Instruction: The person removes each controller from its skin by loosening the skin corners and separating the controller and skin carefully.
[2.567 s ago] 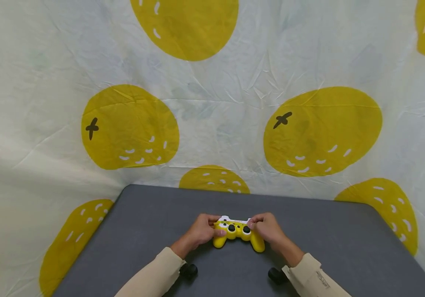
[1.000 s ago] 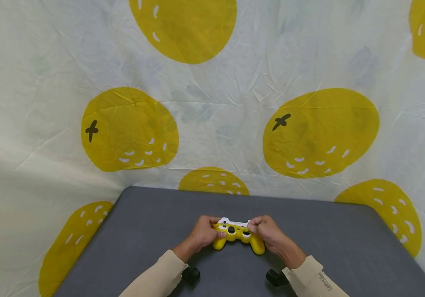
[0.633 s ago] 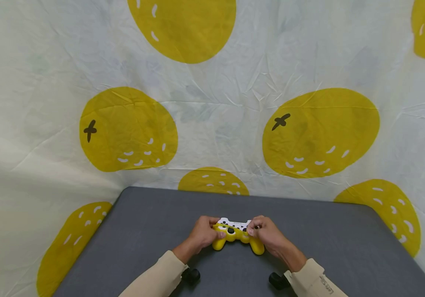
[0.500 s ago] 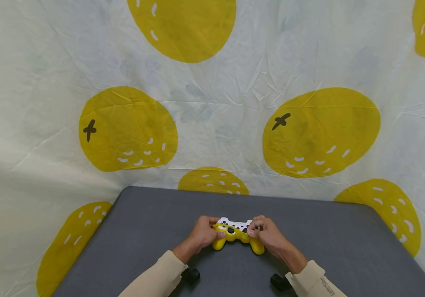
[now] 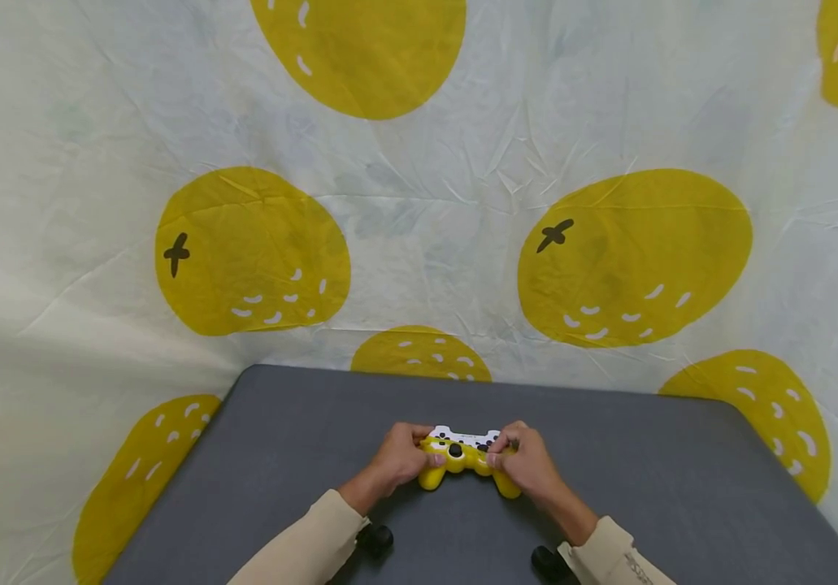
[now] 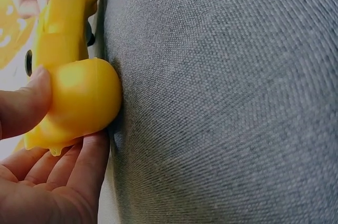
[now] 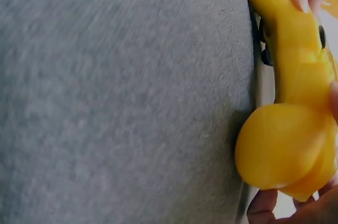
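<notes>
Hidden parts: fingers of both hands cover the outer ends of the controller (image 5: 462, 460) in the head view, so its shoulder buttons cannot be made out; the white upper edge carries small dark marks too small to read.
Cut off: both wrist views crop the controller at the frame edge, the right wrist view being blurred across the cloth; forearms in cream sleeves (image 5: 301, 546) run out of the bottom of the head view.
Hard to tell: two small black objects (image 5: 374, 536) sit near the wrists; what they are is unclear.
Left hand: the left hand (image 5: 400, 457) grasps the left grip, thumb curled over the face; the left wrist view shows the thumb on the rounded grip (image 6: 79, 100) and fingers beneath it.
Right hand: the right hand (image 5: 524, 461) grasps the right grip, fingers curled round it, thumb over the face.
Controller look: glossy yellow shell, white top edge, two black thumbsticks, two bulbous handles; a smooth rounded handle end (image 7: 280, 147) shows in the right wrist view.
Controller place: between both hands, near the front middle of the grey fabric surface (image 5: 682, 487), handle ends close against the cloth.
Backdrop: creased pale sheet (image 5: 462, 227) printed with large yellow fruit shapes.
</notes>
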`<action>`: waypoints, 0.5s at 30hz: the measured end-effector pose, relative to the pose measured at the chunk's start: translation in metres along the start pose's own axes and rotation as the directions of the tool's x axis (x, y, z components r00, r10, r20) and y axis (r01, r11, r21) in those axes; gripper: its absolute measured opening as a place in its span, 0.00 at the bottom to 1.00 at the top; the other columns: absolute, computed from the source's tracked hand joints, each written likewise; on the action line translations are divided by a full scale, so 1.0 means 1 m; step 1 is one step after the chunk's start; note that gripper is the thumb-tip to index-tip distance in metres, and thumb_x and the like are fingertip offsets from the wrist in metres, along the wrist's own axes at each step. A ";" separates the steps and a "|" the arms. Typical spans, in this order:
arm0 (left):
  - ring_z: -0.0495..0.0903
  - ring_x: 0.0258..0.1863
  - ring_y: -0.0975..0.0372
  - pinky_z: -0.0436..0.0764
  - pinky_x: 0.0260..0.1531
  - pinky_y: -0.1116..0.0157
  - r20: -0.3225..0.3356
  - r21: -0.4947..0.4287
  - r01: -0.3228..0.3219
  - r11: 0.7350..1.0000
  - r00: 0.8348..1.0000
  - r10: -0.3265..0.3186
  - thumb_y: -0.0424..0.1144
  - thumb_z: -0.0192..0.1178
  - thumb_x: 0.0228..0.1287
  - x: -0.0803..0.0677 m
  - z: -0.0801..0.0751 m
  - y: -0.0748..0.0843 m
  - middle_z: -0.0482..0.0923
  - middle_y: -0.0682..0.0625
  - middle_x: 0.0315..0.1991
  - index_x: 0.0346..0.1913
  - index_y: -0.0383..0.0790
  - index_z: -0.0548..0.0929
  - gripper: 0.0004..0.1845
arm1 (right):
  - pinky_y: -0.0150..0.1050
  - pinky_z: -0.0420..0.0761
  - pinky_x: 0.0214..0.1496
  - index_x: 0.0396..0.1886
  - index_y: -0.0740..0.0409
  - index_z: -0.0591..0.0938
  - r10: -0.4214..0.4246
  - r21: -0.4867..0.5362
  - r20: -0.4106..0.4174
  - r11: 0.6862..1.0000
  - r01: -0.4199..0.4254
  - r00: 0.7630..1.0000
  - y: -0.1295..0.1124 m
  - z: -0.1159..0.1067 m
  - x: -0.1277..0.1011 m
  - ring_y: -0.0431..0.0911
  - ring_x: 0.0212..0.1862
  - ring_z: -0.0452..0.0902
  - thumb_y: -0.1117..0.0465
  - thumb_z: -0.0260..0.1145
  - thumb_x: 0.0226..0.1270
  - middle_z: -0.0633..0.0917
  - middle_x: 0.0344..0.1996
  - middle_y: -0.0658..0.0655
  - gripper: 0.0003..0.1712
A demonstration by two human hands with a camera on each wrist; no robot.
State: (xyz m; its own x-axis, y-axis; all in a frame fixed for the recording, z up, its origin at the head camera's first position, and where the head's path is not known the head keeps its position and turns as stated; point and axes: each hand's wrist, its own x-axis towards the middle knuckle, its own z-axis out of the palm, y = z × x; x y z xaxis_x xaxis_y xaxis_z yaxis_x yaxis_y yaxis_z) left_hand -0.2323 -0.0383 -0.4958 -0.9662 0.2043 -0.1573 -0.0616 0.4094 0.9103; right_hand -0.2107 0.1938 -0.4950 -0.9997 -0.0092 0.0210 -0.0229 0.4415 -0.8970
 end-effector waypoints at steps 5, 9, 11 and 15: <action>0.85 0.44 0.58 0.87 0.43 0.62 0.006 0.006 -0.011 1.000 1.000 0.011 0.32 0.77 0.58 0.001 -0.001 -0.002 0.88 0.40 0.53 0.62 0.33 0.85 0.28 | 0.38 0.73 0.48 0.29 0.65 0.83 0.031 0.017 -0.018 0.999 -0.031 0.999 -0.003 0.001 0.001 0.49 0.45 0.74 0.77 0.74 0.52 0.80 0.39 0.59 0.09; 0.85 0.45 0.58 0.87 0.44 0.61 0.013 -0.003 -0.009 1.000 1.000 0.009 0.32 0.77 0.58 0.001 -0.002 -0.003 0.88 0.40 0.54 0.63 0.33 0.84 0.28 | 0.41 0.75 0.51 0.36 0.64 0.84 0.068 0.045 0.004 0.997 -0.068 0.998 -0.008 0.001 0.001 0.50 0.48 0.74 0.76 0.73 0.53 0.81 0.41 0.60 0.11; 0.85 0.45 0.57 0.88 0.44 0.61 0.017 -0.005 -0.020 1.000 1.000 0.020 0.32 0.77 0.59 0.000 -0.002 -0.003 0.88 0.40 0.54 0.63 0.32 0.84 0.28 | 0.46 0.76 0.55 0.38 0.63 0.86 0.087 0.038 0.032 0.995 -0.088 0.996 -0.012 0.001 0.000 0.52 0.52 0.74 0.74 0.73 0.57 0.82 0.45 0.60 0.09; 0.85 0.46 0.57 0.88 0.46 0.60 0.020 -0.007 -0.027 1.000 0.999 0.027 0.33 0.77 0.59 0.001 -0.001 -0.004 0.88 0.40 0.54 0.63 0.32 0.84 0.28 | 0.63 0.69 0.64 0.39 0.57 0.91 0.088 -0.047 0.065 0.995 -0.085 0.994 -0.021 0.002 -0.002 0.57 0.60 0.72 0.66 0.73 0.61 0.82 0.52 0.59 0.06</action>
State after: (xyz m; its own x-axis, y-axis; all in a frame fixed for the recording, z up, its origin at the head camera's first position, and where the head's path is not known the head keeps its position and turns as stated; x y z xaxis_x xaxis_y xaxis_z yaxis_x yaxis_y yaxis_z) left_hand -0.2329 -0.0409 -0.4991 -0.9623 0.2331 -0.1402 -0.0373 0.3976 0.9168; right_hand -0.2087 0.1831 -0.4773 -0.9958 -0.0286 -0.0867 0.0622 0.4827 -0.8736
